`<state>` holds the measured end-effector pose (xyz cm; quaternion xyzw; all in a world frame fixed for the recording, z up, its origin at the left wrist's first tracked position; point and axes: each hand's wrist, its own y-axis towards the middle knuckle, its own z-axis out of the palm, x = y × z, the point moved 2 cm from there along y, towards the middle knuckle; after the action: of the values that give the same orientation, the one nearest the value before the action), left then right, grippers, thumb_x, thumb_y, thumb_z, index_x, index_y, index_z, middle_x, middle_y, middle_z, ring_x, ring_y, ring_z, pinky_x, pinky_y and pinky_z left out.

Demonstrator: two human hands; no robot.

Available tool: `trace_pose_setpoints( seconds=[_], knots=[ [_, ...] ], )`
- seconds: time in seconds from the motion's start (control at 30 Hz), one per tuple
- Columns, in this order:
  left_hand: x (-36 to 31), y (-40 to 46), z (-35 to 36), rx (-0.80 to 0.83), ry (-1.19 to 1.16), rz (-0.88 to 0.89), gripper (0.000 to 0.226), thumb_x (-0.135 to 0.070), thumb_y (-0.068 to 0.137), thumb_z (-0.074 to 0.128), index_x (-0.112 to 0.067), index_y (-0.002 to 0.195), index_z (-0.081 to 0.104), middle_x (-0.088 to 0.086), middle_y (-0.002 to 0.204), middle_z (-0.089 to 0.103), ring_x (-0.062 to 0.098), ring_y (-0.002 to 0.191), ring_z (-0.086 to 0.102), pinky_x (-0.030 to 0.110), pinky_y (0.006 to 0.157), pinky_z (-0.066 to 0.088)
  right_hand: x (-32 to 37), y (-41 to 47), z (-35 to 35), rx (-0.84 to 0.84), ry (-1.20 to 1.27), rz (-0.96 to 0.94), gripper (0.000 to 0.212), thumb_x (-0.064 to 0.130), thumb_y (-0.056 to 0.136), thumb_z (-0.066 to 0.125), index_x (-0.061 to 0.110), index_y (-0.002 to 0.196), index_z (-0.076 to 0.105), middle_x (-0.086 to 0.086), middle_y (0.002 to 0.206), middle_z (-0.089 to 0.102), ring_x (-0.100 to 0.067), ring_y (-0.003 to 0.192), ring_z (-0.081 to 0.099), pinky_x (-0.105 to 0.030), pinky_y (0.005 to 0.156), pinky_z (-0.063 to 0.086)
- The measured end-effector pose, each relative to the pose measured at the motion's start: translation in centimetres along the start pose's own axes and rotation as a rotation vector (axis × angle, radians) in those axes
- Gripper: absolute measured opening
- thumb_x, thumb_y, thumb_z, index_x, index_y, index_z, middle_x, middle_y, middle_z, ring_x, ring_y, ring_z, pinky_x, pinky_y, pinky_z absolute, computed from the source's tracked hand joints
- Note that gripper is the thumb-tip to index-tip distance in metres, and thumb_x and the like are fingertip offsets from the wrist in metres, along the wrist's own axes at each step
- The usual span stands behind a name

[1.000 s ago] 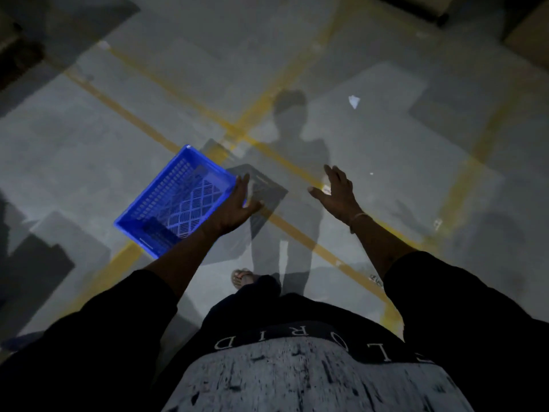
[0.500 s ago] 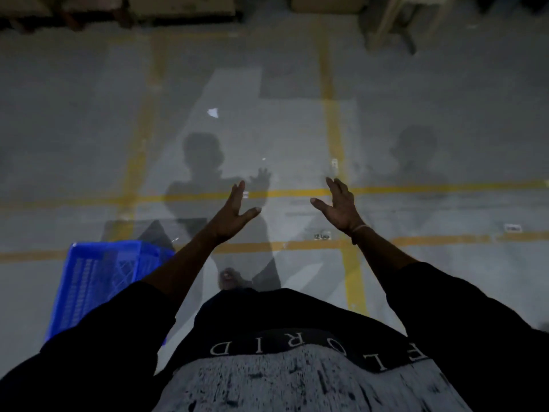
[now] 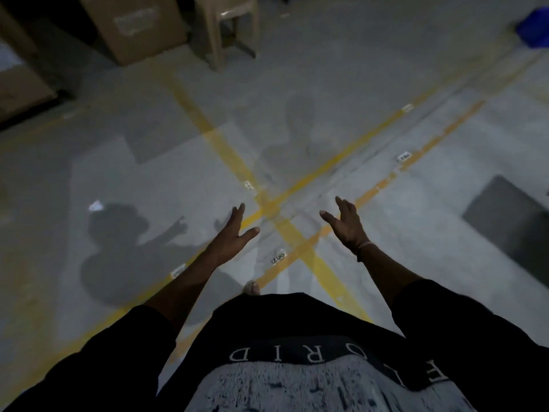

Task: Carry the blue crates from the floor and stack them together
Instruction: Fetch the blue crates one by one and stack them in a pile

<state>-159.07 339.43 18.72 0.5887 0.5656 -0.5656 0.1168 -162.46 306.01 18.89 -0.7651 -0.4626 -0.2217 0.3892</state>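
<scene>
Both of my hands are raised in front of me over the grey floor and hold nothing. My left hand [image 3: 233,236] is open with fingers spread, palm turned inward. My right hand [image 3: 346,223] is open too, palm facing left, a thin band at its wrist. A blue crate [image 3: 534,26] shows only as a blurred corner at the far top right edge, well away from both hands. No other crate is in view.
A cardboard box [image 3: 133,25] and a beige plastic stool [image 3: 228,28] stand at the top left. Yellow floor lines [image 3: 267,203] cross just beyond my hands. A dark grey mat [image 3: 511,224] lies on the right. A scrap of white paper [image 3: 95,206] is on the left.
The view has swung right: the blue crate that was by my left hand, then at my lower left, has left the frame. Another blue crate corner appears at top right. Both hands stay open.
</scene>
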Motion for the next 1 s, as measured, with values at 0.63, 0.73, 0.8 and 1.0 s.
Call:
trace_pose_setpoints(
  seconds=[0.63, 0.73, 0.8, 1.0],
  knots=[
    [-22.3, 27.6, 10.2, 0.420, 0.342, 0.259, 0.087, -0.060, 0.092, 0.061, -0.039, 0.161, 0.013, -0.013, 0.170, 0.012, 0.013, 0.150, 0.032, 0.038, 0.118, 0.033, -10.7, 7.7, -16.8, -0.470, 0.384, 0.345, 0.083, 0.065, 0.087, 0.055, 0.027, 0.155, 0.024, 0.001, 0.157, 0.022, -0.025, 0.144, 0.029, -0.046, 0.115, 0.031],
    [-27.7, 31.9, 14.9, 0.412, 0.355, 0.308, 0.079, -0.049, 0.097, 0.061, -0.032, 0.162, 0.019, -0.009, 0.167, 0.023, 0.013, 0.147, 0.037, 0.026, 0.108, 0.034, -13.3, 11.1, -22.1, -0.518, 0.432, 0.372, 0.081, 0.063, 0.088, 0.056, 0.026, 0.154, 0.025, 0.003, 0.155, 0.024, -0.022, 0.144, 0.031, -0.041, 0.115, 0.031],
    [-31.4, 34.3, 17.9, 0.424, 0.363, 0.294, 0.077, -0.049, 0.098, 0.060, -0.029, 0.162, 0.021, -0.008, 0.166, 0.026, 0.013, 0.146, 0.039, 0.026, 0.107, 0.035, -14.7, 12.7, -25.9, -0.535, 0.462, 0.398, 0.081, 0.063, 0.088, 0.056, 0.027, 0.154, 0.026, 0.004, 0.155, 0.025, -0.021, 0.143, 0.032, -0.039, 0.114, 0.031],
    [-42.5, 41.3, 26.2, 0.447, 0.317, 0.374, 0.077, -0.049, 0.096, 0.063, -0.029, 0.161, 0.025, -0.006, 0.165, 0.030, 0.013, 0.145, 0.041, 0.027, 0.106, 0.037, -17.9, 17.9, -37.7, -0.578, 0.466, 0.407, 0.082, 0.065, 0.086, 0.057, 0.028, 0.154, 0.027, 0.006, 0.154, 0.025, -0.019, 0.143, 0.032, -0.040, 0.116, 0.030]
  ],
)
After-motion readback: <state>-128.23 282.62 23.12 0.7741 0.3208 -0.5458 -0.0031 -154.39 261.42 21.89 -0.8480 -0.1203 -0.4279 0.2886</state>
